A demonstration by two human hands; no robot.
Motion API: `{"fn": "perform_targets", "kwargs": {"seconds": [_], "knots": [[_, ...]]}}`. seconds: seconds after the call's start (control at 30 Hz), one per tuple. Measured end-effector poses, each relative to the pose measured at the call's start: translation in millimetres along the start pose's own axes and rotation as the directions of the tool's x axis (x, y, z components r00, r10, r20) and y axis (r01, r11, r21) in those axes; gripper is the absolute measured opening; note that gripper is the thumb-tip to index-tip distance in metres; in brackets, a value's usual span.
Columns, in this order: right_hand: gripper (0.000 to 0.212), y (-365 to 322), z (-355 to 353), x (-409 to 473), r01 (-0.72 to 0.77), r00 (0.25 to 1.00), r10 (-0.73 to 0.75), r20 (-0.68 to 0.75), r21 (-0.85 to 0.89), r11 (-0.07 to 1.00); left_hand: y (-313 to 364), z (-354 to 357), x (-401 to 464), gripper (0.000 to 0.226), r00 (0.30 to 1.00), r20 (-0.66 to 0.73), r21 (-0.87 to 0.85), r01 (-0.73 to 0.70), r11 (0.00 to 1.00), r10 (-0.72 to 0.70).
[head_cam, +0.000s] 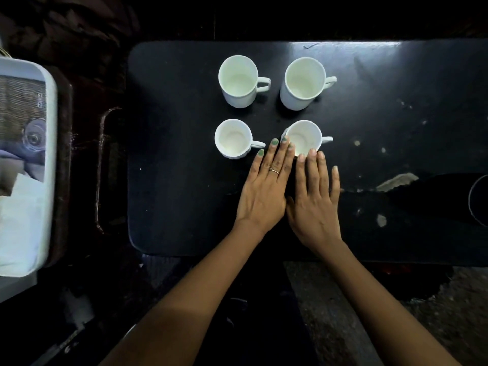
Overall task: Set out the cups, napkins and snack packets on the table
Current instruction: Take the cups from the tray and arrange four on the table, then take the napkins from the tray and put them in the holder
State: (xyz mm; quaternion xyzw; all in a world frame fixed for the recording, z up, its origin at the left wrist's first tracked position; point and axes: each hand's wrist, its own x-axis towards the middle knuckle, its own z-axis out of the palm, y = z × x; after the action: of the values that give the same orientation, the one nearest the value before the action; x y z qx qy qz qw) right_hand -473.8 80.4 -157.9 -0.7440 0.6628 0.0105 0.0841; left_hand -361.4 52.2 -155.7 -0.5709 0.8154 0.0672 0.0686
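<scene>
Arranging four white cups on the dark bench (184, 207).
The near-right cup (303, 137) is being touched by the flat, straight-fingered left hand (264, 191) and right hand (314, 202).

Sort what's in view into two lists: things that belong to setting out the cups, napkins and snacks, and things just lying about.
Part of the job:
- four white cups on the black table
- white napkins in the white tray at left
- both hands, left hand and right hand, flat by the near right cup

Lying about:
- clear glass in the tray
- round dark object at right edge

A black, scuffed counter (184, 207) stands in a dim room, light glaring off its far edge, rough floor (343, 313) beneath.
</scene>
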Motion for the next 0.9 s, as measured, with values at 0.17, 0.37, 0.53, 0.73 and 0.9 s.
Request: {"fn": "perform_targets", "kwargs": {"seconds": [0.17, 0.37, 0.53, 0.73, 0.9], "knots": [[0.07, -3, -7, -3, -0.023, 0.999, 0.026, -0.033, 0.087, 0.996, -4, -7, -4, 0.068, 0.999, -0.054, -0.098, 0.001, 0.995, -0.006], [0.065, -21, -19, -12, 0.022, 0.994, 0.008, -0.106, 0.283, 0.959, -22, -13, -32, 0.057, 0.985, -0.168, -0.316, -0.021, 0.949, -0.034], [0.045, -51, -29, -13, 0.111, 0.99, -0.073, -0.118, 0.353, 0.929, -44, -20, -67, 0.054, 0.964, -0.154, -0.494, 0.114, 0.862, -0.215], [0.036, -114, -40, 2, 0.265, 0.964, -0.225, -0.141, 0.427, 0.865, -85, -27, -113, 0.05, 0.879, -0.17, -0.593, 0.271, 0.758, -0.446], [0.031, -186, -50, 19, 0.365, 0.93, -0.338, -0.145, 0.474, 0.801, -134, -31, -150, 0.052, 0.722, -0.223, -0.596, 0.431, 0.677, -0.655]]}}
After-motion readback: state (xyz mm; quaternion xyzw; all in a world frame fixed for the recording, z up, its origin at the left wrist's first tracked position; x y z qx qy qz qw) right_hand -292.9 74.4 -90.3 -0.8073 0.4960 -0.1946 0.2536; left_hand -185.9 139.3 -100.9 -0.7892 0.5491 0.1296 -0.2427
